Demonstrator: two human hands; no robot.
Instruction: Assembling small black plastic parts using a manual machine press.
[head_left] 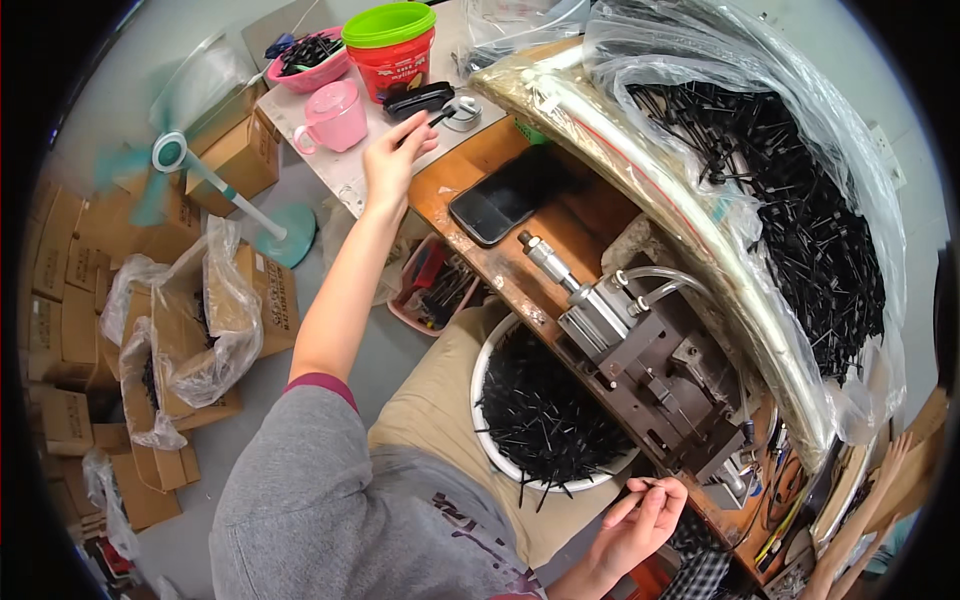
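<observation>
My left hand (pixel 398 152) is stretched out over the table's near corner, its fingers closed on a small thin black piece (pixel 441 117). Just beyond the fingertips lie a black case (pixel 418 100) and a small white item (pixel 465 106). My right hand (pixel 645 515) is pinched at the bench's near edge, by the lower end of a metal fixture (pixel 660 370) with an air cylinder (pixel 597 318). What that pinch holds is too small to make out. On my lap, a white tub (pixel 478 400) is full of thin black parts (pixel 545 405).
A plastic-lined bin rim (pixel 690 230) surrounds a heap of black parts (pixel 800 220). A phone (pixel 490 207) lies on the wooden bench (pixel 430 185). A pink mug (pixel 335 115) and red bucket (pixel 392 65) stand beyond. Left are a fan (pixel 170 152) and cartons (pixel 235 165); another person's arm (pixel 855 525) reaches in at right.
</observation>
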